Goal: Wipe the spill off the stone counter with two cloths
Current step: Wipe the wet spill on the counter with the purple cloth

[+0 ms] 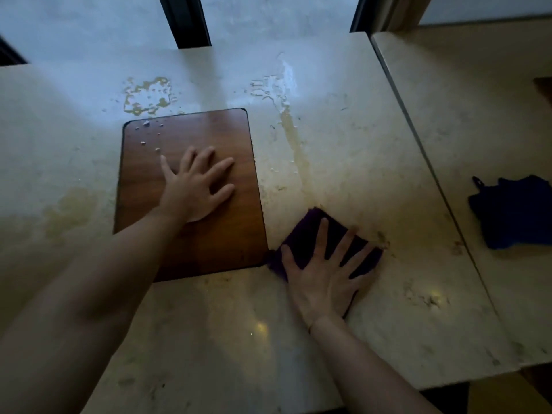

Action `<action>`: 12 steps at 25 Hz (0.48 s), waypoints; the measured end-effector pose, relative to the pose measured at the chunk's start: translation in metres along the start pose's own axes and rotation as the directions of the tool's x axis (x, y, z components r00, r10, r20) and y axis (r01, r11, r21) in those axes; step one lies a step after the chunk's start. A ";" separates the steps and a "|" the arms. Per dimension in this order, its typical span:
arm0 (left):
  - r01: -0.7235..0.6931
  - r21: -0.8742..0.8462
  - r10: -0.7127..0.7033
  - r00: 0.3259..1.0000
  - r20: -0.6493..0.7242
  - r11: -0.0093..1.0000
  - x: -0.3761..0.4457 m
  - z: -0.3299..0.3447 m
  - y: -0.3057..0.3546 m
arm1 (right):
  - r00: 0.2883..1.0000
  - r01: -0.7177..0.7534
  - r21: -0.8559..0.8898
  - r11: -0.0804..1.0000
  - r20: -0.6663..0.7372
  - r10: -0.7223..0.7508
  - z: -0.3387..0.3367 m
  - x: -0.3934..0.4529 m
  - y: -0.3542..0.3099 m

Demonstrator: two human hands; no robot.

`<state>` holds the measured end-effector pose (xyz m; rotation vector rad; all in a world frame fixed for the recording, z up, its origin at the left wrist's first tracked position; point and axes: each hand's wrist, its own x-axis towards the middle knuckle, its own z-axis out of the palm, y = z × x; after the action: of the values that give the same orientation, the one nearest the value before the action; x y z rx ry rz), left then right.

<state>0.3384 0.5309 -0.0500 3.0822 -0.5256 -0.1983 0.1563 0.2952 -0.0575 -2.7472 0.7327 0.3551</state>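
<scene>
On the stone counter (pixel 343 162): wooden board (pixel 191 234) lies flat, left of centre, droplets at its far left corner. Left hand (pixel 191 192) flat on board, fingers spread wide, holding nothing. Right hand (pixel 325 279) pressed flat on purple cloth (pixel 307 234), fingers splayed wide; cloth touches board's near right corner. Spill (pixel 146 95): one puddle just beyond board, a second streak (pixel 286 115) right of board, running toward purple cloth. Blue cloth (pixel 513 213) lies crumpled on adjoining slab, well apart. No containers visible.
</scene>
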 end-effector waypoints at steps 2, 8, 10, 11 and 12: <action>0.034 -0.006 -0.034 0.999 0.007 0.999 0.000 0.005 -0.001 | 0.998 0.049 0.026 0.998 -0.051 -0.048 -0.007 0.056 -0.032; 0.079 0.008 -0.080 0.995 0.066 0.997 0.005 0.008 -0.002 | 0.993 0.074 -0.075 0.994 -0.088 -0.081 -0.043 0.234 -0.129; 0.074 0.007 -0.075 0.994 0.078 0.997 0.004 0.010 -0.001 | 0.993 0.087 -0.067 0.994 -0.076 -0.093 -0.055 0.287 -0.154; 0.068 0.007 -0.068 0.995 0.079 0.998 0.005 0.010 -0.001 | 0.993 0.084 -0.060 0.995 -0.075 -0.088 -0.061 0.312 -0.166; 0.068 0.007 -0.069 0.994 0.080 0.998 0.006 0.010 -0.002 | 0.994 0.079 -0.059 0.995 -0.073 -0.083 -0.067 0.336 -0.179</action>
<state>0.3432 0.5307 -0.0611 3.1100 -0.4233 -0.3236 0.5426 0.2725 -0.0611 -2.8467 0.6361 0.2592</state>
